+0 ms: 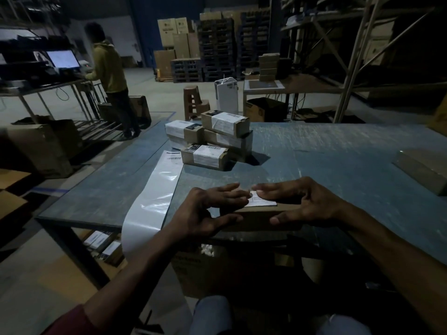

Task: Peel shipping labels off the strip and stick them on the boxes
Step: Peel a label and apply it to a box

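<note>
Scratched blue worktop (326, 151) in dim warehouse; left hand (208, 213) and right hand (300, 201), fingers flat, pressing label (262, 201) onto near cardboard box (254, 217); labelled boxes (212, 141) far left beside label strip (157, 197).

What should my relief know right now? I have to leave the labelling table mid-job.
Left hand and right hand: fingers flat, pressing a label onto the near box at the table front edge.
Done: labelled boxes stacked further back.
Label strip hangs over the left edge, mostly bare; one label remains at its far end.
Left: finish smoothing, then move the box to the stack.
</note>
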`<state>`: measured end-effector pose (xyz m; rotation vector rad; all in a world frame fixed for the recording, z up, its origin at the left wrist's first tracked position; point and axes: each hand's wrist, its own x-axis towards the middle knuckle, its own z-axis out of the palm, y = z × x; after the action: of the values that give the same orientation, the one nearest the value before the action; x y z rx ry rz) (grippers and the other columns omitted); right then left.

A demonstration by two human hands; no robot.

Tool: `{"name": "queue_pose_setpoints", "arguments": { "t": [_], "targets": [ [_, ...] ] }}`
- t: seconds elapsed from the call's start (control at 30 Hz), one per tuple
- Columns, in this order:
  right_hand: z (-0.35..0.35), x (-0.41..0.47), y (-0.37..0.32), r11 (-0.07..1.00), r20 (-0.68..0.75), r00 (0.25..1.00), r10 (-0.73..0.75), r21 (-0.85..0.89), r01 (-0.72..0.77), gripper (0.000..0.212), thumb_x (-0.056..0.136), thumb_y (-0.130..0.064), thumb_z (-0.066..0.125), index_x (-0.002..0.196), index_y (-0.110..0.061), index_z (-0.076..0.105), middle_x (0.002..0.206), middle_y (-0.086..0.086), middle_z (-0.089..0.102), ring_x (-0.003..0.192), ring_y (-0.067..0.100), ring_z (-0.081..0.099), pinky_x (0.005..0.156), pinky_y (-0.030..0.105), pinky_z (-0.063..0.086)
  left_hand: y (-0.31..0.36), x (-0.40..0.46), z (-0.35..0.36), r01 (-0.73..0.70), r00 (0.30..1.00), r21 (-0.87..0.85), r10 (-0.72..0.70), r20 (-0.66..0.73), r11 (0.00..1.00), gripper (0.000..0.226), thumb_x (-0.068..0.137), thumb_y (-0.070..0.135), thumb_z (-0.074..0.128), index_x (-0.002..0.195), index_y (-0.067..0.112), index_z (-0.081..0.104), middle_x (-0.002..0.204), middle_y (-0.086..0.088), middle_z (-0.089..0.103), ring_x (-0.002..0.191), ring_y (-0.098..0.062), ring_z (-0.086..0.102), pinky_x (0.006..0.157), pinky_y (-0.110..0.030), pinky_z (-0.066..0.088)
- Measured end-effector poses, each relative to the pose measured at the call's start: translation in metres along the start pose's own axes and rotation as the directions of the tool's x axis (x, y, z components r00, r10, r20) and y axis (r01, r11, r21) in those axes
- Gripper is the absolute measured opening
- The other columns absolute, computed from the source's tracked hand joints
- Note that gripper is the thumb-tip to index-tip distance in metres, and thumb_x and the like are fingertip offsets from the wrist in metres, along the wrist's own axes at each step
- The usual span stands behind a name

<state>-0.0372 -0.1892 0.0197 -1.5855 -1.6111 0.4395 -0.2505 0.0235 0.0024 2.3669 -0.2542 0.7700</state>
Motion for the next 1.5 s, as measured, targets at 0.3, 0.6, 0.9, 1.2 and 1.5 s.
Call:
{"name": "queue_pose_setpoints", "arguments": {
  "t": [0.3,0.6,0.9,1.2,1.5],
  "targets": [
    [0.01,0.003,0.003,0.99,-0.065,0.99,-0.126,-0.064,0.122,0.042,0.087,-0.01,0.082,0.128,-0.015,0.073,0.133,-0.005,0.072,0.119,0.02,0.068,0.094,0.05,0.059,0.003,0.015,0.0,0.012,0.996,0.1,-0.021,0.084,0.995,0.066,0.088,0.025,0.085,0.147,0.014,0.058,0.15,-0.001,0.059,0.143,-0.008,0.05,0.11,-0.037,0.051],
    [0.009,0.005,-0.003,0.978,-0.237,0.95,-0.201,0.007,0.209,0.019,0.071,-0.01,0.095,0.086,-0.008,0.084,0.111,0.004,0.08,0.118,0.024,0.072,0.099,0.054,0.058,-0.007,0.017,0.009,0.048,0.958,0.042,-0.034,-0.284,0.998,0.023,0.092,0.002,0.075,0.1,0.021,0.083,0.116,-0.004,0.078,0.121,-0.018,0.07,0.119,-0.049,0.041],
    [0.017,0.019,-0.006,0.903,-0.213,0.905,-0.367,-0.317,0.292,0.05,0.073,-0.013,0.096,0.119,-0.011,0.077,0.131,0.0,0.072,0.126,0.015,0.066,0.098,0.042,0.06,-0.008,0.033,-0.008,0.71,0.66,-0.51,-0.712,0.239,0.487,0.037,0.084,0.034,0.085,0.117,0.025,0.073,0.12,-0.005,0.076,0.114,-0.026,0.071,0.093,-0.057,0.06],
    [0.01,0.031,0.007,0.984,-0.248,0.956,0.157,-0.04,-0.172,0.077,0.061,-0.065,0.09,0.133,-0.052,0.064,0.142,-0.024,0.061,0.13,-0.005,0.056,0.097,0.037,0.059,-0.04,0.01,-0.013,0.368,0.793,-0.634,-0.586,-0.169,0.681,0.082,0.058,-0.021,0.088,0.129,0.011,0.064,0.124,-0.004,0.072,0.117,-0.016,0.069,0.084,-0.036,0.063],
    [0.023,0.107,0.011,0.998,-0.47,0.882,0.025,-0.044,-0.052,0.044,0.064,-0.019,0.1,0.103,-0.028,0.082,0.111,-0.013,0.073,0.106,0.0,0.068,0.077,0.022,0.062,-0.082,0.026,-0.045,0.232,0.708,-0.688,-0.604,-0.365,0.687,0.091,0.065,0.0,0.093,0.144,0.029,0.058,0.143,0.007,0.063,0.132,-0.017,0.06,0.097,-0.043,0.06]
  ]
}}
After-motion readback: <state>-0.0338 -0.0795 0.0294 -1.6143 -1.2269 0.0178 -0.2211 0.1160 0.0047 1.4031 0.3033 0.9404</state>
